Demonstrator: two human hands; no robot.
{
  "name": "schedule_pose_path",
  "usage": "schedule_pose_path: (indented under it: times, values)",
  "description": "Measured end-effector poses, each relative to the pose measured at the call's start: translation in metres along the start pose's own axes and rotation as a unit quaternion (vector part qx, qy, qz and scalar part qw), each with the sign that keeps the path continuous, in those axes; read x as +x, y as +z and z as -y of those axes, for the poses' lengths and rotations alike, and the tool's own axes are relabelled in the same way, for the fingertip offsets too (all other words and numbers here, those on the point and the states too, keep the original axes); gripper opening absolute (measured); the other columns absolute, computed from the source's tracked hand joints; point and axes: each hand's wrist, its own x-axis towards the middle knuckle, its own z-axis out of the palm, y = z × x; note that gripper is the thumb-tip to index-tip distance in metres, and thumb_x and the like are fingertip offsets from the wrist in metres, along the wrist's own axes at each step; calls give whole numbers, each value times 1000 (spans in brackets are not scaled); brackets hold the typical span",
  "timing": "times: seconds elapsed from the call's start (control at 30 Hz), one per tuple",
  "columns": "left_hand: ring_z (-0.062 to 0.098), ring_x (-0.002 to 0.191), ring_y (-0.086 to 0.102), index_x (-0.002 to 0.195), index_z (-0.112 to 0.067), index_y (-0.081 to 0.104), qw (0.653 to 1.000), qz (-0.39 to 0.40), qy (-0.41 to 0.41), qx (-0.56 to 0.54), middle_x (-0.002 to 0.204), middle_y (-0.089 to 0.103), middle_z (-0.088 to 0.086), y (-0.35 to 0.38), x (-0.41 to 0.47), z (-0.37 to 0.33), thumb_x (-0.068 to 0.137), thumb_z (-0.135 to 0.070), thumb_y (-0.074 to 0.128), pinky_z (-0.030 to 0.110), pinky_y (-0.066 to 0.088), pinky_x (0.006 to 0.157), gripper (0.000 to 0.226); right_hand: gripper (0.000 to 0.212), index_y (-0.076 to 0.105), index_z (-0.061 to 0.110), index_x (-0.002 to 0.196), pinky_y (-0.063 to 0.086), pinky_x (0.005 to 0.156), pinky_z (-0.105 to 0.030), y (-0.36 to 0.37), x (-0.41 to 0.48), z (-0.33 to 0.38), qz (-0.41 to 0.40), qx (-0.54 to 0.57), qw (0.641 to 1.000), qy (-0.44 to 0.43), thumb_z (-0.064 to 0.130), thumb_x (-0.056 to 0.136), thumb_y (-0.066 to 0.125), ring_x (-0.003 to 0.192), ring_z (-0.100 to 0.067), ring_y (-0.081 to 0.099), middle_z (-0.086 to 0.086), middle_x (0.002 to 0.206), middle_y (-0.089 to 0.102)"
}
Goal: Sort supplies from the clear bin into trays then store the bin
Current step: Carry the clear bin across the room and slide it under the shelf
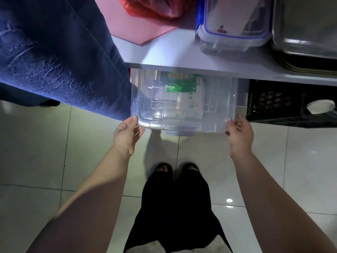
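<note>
The clear bin sits partly under the white table top, its near end sticking out over the tiled floor. A green and white packet shows through its plastic. My left hand grips the bin's near left corner. My right hand grips the near right corner. Both hands hold the bin's rim. Stacked metal trays rest on the table at the far right.
A dark blue cloth hangs at the left beside the bin. A black crate stands under the table at the right. On the table are a lidded plastic box, a pink sheet and a red bag. My feet stand on the floor below.
</note>
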Motion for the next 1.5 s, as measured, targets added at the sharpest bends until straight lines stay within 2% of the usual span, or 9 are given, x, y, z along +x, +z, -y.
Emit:
schedule_pose_path:
  times: [0.07, 0.13, 0.23, 0.37, 0.53, 0.67, 0.93, 1.3, 1.5]
  values:
    - [10, 81, 63, 119, -13, 59, 994, -45, 75, 67, 100, 63, 5, 2, -11, 9, 83, -23, 73, 29, 53, 79, 40, 45, 53, 16, 127, 47, 97, -41, 1, -13, 1, -60, -103, 985, -125, 27, 86, 67, 114, -22, 53, -2, 124, 55]
    - [4, 97, 59, 131, -17, 51, 944, -96, 219, 227, 116, 59, 0, 0, -26, 20, 77, -27, 78, 26, 47, 89, 61, 47, 53, 11, 126, 38, 104, -45, 3, -27, -4, -55, -198, 931, -301, 22, 83, 68, 122, -29, 44, -12, 129, 52]
    - [23, 124, 43, 133, -19, 47, 740, -48, 475, 474, 133, 50, 6, -3, -41, 38, 75, -30, 77, 32, 28, 109, 66, 60, 48, 10, 132, 21, 113, -47, 16, -51, -15, 42, -337, 828, -446, 29, 79, 69, 135, -35, 28, -17, 140, 47]
    - [35, 138, 27, 144, -19, 35, 521, 80, 549, 649, 149, 35, 11, 18, -32, 64, 71, -21, 73, 52, 17, 115, 82, 83, 32, 16, 143, 15, 115, -54, 44, -58, -34, 63, -499, 700, -507, 33, 74, 74, 140, -37, 15, -14, 151, 35]
    - [38, 134, 35, 142, -22, 42, 387, -13, 591, 708, 143, 45, 16, 32, 11, 84, 76, -19, 73, 53, 25, 111, 73, 78, 30, 25, 140, 17, 113, -55, 65, -30, -54, -23, -510, 666, -545, 31, 73, 70, 136, -35, 21, -10, 148, 25]
    - [30, 122, 41, 128, -27, 59, 395, -67, 655, 641, 127, 60, 13, 42, 23, 86, 88, -32, 63, 49, 33, 102, 41, 63, 40, 27, 132, 28, 107, -51, 76, -21, -59, -95, -454, 670, -580, 28, 76, 70, 126, -30, 35, -6, 137, 35]
    - [33, 116, 45, 132, -15, 55, 442, 56, 625, 641, 128, 57, 16, 26, 8, 62, 88, -30, 65, 47, 31, 99, 48, 52, 53, 18, 133, 27, 107, -47, 50, -25, -40, 13, -435, 687, -582, 38, 86, 64, 119, -30, 40, -16, 123, 59]
    - [30, 103, 44, 126, -14, 59, 427, 47, 639, 638, 112, 62, 14, 30, 14, 62, 97, -33, 48, 46, 32, 89, 37, 41, 59, 13, 122, 25, 102, -44, 59, -27, -39, -2, -426, 696, -578, 29, 85, 64, 105, -27, 38, -15, 107, 61]
    - [29, 98, 46, 120, -17, 63, 446, 38, 646, 619, 106, 63, 10, 34, 17, 59, 89, -13, 60, 42, 33, 84, 32, 31, 67, 13, 102, 30, 90, -37, 66, -24, -25, 0, -371, 737, -564, -3, 78, 58, 96, -27, 38, -14, 99, 61]
